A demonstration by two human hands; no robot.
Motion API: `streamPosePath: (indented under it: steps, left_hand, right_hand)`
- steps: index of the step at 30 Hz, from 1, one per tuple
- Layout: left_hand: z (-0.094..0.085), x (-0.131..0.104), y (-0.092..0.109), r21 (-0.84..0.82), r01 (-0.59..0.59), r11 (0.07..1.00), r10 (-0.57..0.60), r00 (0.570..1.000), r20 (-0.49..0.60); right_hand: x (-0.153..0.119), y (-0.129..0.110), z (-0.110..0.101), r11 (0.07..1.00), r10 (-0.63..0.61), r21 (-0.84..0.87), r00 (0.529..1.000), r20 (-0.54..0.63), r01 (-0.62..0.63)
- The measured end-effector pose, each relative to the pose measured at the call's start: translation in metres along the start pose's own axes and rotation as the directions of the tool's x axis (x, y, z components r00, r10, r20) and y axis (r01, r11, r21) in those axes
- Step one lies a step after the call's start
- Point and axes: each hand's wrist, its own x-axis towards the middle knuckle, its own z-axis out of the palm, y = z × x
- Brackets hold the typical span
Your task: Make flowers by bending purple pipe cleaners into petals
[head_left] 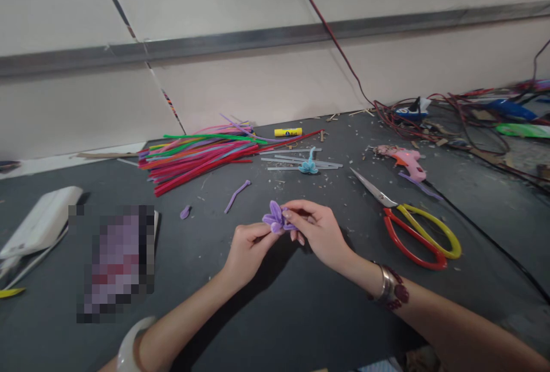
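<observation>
A purple pipe-cleaner flower [275, 217] with several looped petals is held between my two hands above the dark table. My left hand [251, 249] pinches it from below and the left. On the right side, the thumb and fingers of my right hand [320, 228] close on one of its petals. Part of the flower is hidden behind my fingers. To the left lie a small purple loop [185, 212] and a short bent purple pipe cleaner [237, 196]. Beyond my hands rests a light-blue pipe-cleaner flower [308, 165] on clear glue sticks [275, 160].
A bundle of coloured pipe cleaners [201, 157] lies at the back left, near a yellow tube [287, 132]. Scissors [408, 223] and a pink glue gun [408, 163] with a black cord are on the right. A white power bank [40, 220] sits far left.
</observation>
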Motion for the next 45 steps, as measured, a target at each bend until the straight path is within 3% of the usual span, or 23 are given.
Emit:
streamPosePath:
  steps: [6, 12, 23, 27, 35, 41, 45]
  left_hand:
    - [0.001, -0.001, -0.003, -0.045, 0.006, 0.999, -0.006, 1.000, 0.006]
    - [0.000, 0.000, -0.006, -0.077, 0.133, 0.988, -0.138, 0.988, -0.074]
    - [-0.002, 0.001, -0.003, -0.177, 0.145, 0.973, -0.162, 0.984, -0.081]
    - [-0.001, 0.001, -0.005, -0.200, 0.106, 0.974, -0.122, 0.990, -0.071]
    - [0.003, -0.001, -0.006, -0.181, 0.119, 0.976, -0.122, 0.992, -0.008]
    - [0.001, 0.000, -0.008, -0.150, 0.121, 0.981, -0.138, 0.984, -0.112]
    - [-0.001, 0.001, -0.006, -0.118, 0.125, 0.985, -0.140, 0.981, -0.131]
  right_hand:
    - [0.002, -0.001, 0.000, 1.000, 0.000, 0.021, 1.000, 0.030, -0.001]
    - [0.005, -0.004, -0.004, 0.988, -0.011, 0.156, 0.999, 0.034, 0.005]
    - [0.005, -0.007, -0.010, 0.989, -0.044, -0.143, 0.999, 0.002, 0.044]
    - [0.005, -0.006, -0.010, 0.992, -0.002, -0.128, 1.000, 0.018, 0.004]
    - [0.001, -0.006, -0.005, 0.988, -0.034, -0.150, 0.999, -0.005, 0.033]
    - [0.005, -0.005, -0.006, 1.000, 0.009, 0.004, 0.999, 0.043, -0.010]
    - [0.008, -0.004, -0.010, 0.985, -0.040, -0.165, 0.993, 0.115, 0.059]
